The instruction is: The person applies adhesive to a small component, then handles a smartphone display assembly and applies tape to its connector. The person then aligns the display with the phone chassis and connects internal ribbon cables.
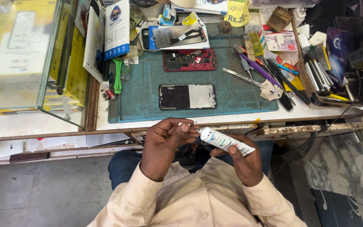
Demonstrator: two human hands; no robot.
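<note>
Cluttered repair bench (190,122), green mat (148,105); both hands, left hand (162,145) and right hand (242,162), pinching white tube (225,141).

Phone repair stall, teal work mat (148,84), opened phones (189,59), probably tweezers (242,78), glass display case (22,54)

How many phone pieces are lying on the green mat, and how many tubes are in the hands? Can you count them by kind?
Phone frames lying flat on the green mat: 2, a dark one with a pale half and a red one
White tubes held between the left hand and the right hand: 1
Total: 3
</note>
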